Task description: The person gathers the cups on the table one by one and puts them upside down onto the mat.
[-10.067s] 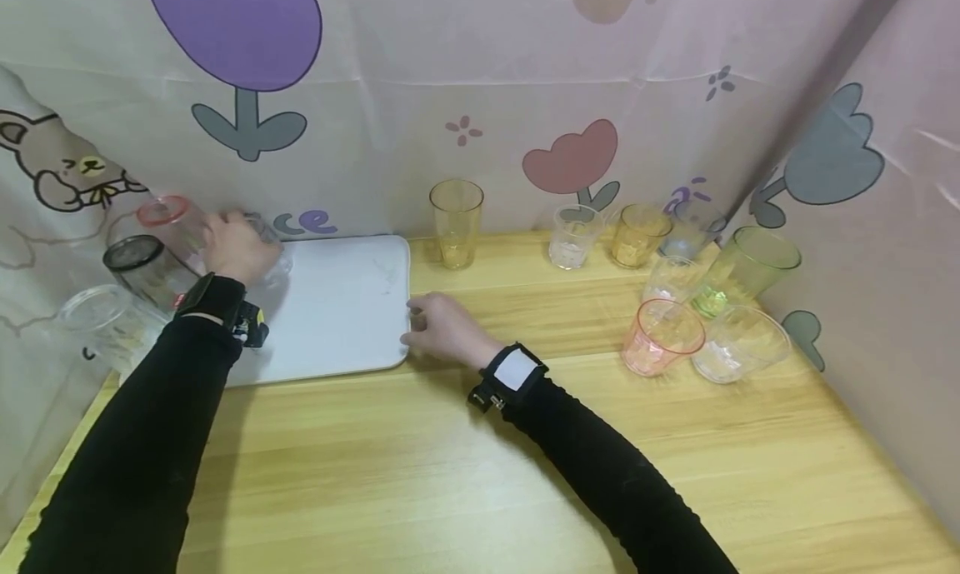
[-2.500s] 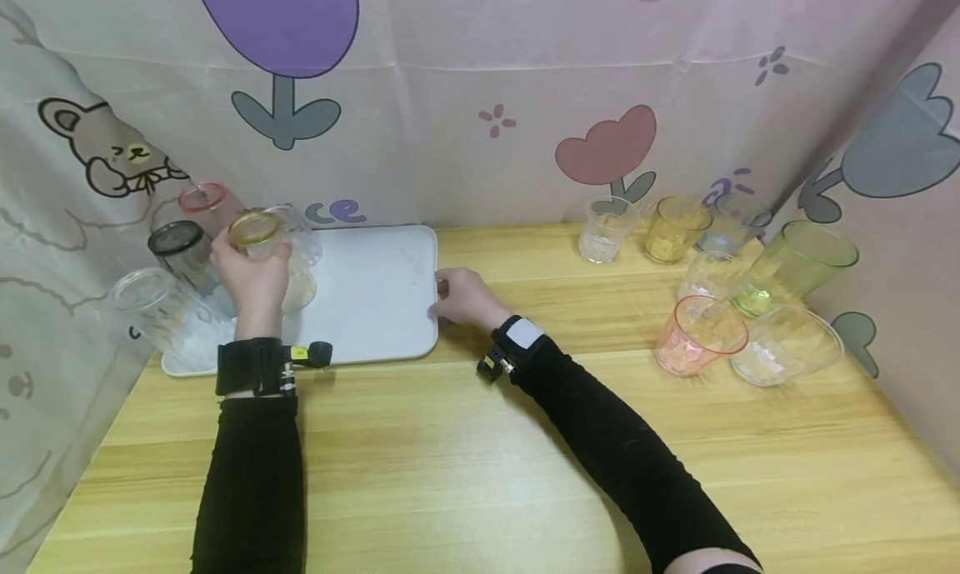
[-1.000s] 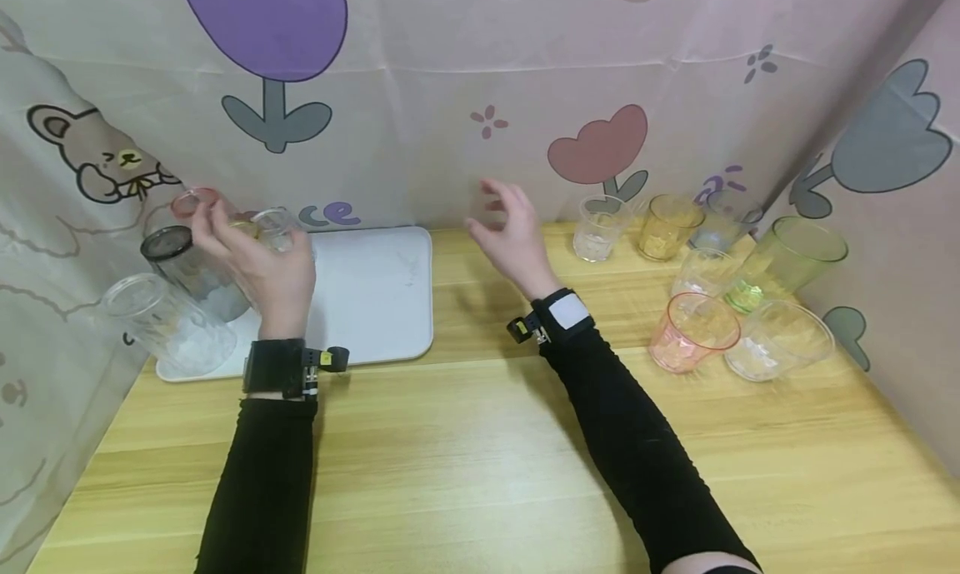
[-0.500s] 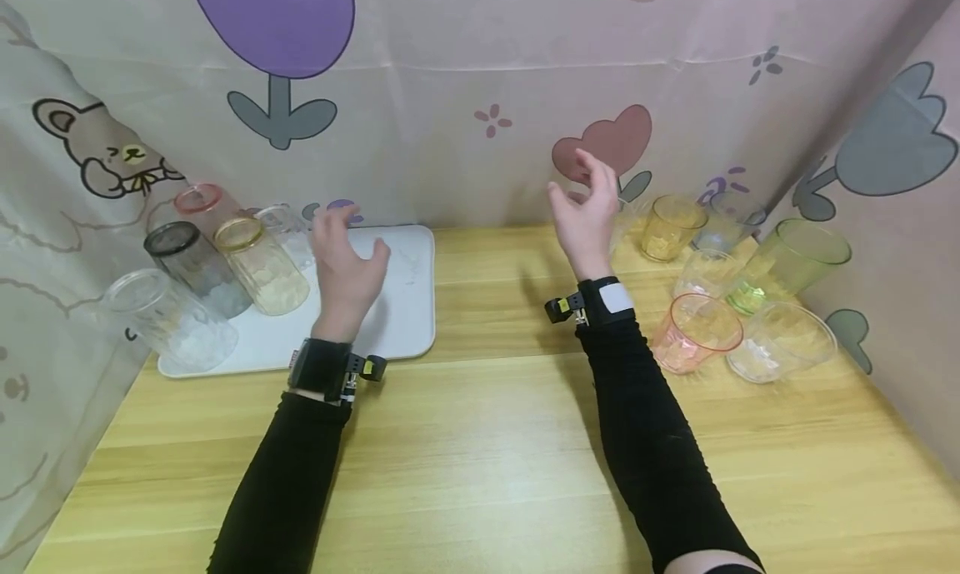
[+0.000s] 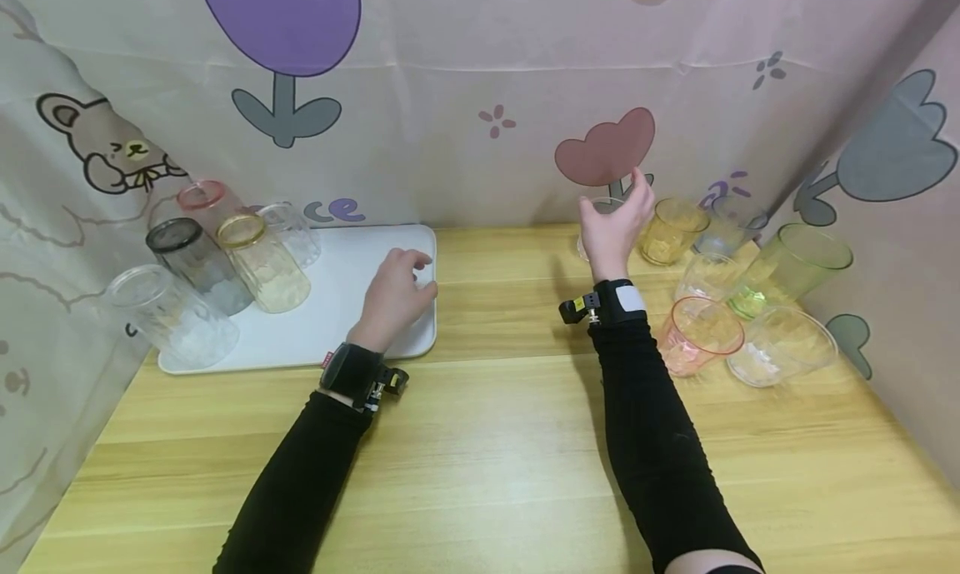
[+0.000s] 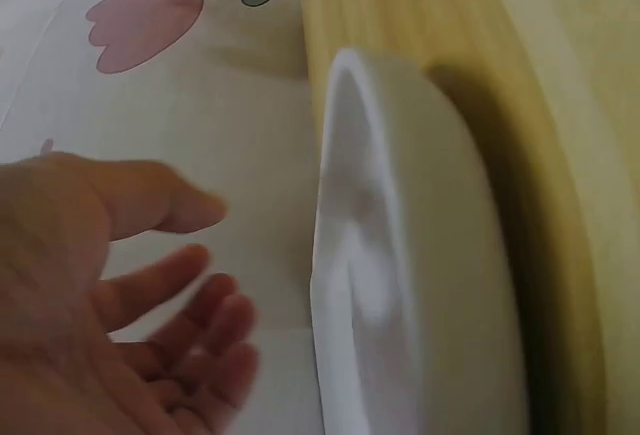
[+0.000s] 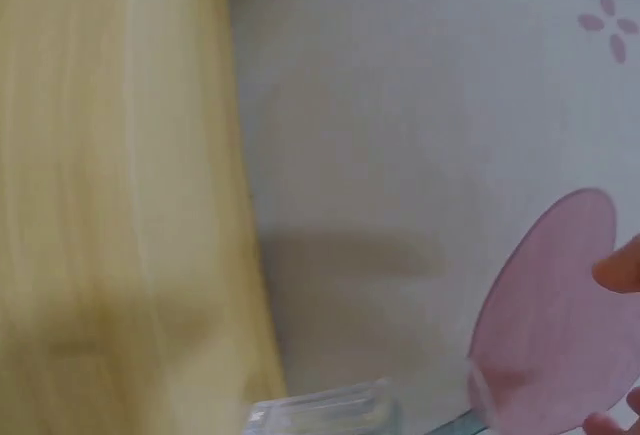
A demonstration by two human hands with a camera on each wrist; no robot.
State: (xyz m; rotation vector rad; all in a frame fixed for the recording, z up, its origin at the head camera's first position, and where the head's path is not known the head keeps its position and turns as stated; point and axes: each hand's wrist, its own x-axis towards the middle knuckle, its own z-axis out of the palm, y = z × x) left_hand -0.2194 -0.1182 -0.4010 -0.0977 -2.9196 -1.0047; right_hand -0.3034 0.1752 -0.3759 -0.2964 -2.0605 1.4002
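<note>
My right hand (image 5: 615, 224) is at a small clear glass (image 5: 582, 247) by the back curtain, thumb and fingers spread on either side of its rim. In the right wrist view, the fingertips (image 7: 622, 269) appear apart from that glass (image 7: 325, 413). My left hand (image 5: 393, 297) hovers with loosely bent fingers over the right end of a white tray (image 5: 337, 324), holding nothing. On the tray's left half several tall glasses stand upside down: an amber glass (image 5: 273, 274), a grey glass (image 5: 210, 274), a clear glass (image 5: 187, 328), a red-rimmed glass (image 5: 204, 196) and a ribbed clear glass (image 5: 300, 239).
Several upright glasses cluster at the right: a short amber glass (image 5: 670, 234), a bluish glass (image 5: 727, 224), a green glass (image 5: 787, 266), a pink glass (image 5: 697, 341), a wide clear glass (image 5: 780, 349) and a small clear one (image 5: 705, 278). A printed curtain (image 5: 450, 57) borders the wooden table (image 5: 487, 441).
The tall amber glass went from the table onto the tray, now upside down. My left hand let it go and moved right; my right hand left the tray's edge for the small clear glass.
</note>
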